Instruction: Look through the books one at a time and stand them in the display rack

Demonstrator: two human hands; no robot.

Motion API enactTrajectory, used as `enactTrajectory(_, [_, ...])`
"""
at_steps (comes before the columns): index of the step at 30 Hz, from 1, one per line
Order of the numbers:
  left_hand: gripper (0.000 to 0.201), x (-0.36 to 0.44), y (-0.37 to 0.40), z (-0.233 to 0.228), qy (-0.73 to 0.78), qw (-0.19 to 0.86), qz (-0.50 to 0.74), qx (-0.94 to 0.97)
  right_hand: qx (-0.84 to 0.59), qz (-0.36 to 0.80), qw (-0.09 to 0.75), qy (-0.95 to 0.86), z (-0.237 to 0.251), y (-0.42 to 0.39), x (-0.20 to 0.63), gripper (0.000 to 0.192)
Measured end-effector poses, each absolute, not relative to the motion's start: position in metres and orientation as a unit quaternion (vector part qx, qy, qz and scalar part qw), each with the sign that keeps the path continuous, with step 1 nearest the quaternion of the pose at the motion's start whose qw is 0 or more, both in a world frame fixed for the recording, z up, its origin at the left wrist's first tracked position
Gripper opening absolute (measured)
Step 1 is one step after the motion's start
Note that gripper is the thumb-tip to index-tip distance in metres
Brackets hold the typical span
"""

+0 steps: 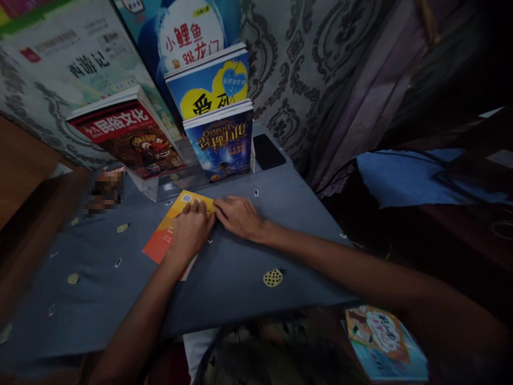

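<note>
A thin yellow-and-orange book [159,239] lies at a slant on the dark cloth-covered table, its white barcode patch toward the far edge. My left hand [191,227] rests on the cover with its fingers laid over it, the fingertips slightly bent. At the book's right corner, my right hand [239,217] has its thumb and fingers closed on the edge. My hands almost touch there. White pages show below my left wrist.
Behind the book, a clear stand [154,190] holds several upright books, among them a blue one [220,141] and a red one [140,141]. A black phone [268,152] lies right of it. More books [385,342] sit low at right, below the table edge.
</note>
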State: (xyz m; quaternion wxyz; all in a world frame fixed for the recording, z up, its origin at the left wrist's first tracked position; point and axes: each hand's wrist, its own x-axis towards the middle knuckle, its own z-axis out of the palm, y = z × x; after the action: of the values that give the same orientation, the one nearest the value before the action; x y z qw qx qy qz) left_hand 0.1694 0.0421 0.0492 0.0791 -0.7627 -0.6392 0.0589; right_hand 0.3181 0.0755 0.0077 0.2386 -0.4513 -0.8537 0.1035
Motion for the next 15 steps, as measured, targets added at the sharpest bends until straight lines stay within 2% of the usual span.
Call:
enactTrajectory(7, [0.039,0.145,0.043,0.059,-0.658,0.045,0.033,-0.751,-0.417,0.074,0.235,-0.875,0.007,0.069,0.318,0.024])
enactTrajectory(15, [0.045,0.093,0.036,0.068,-0.722,0.032,0.080,-0.687,-0.388,0.164,0.265,-0.867,-0.001,0.084,0.315,0.023])
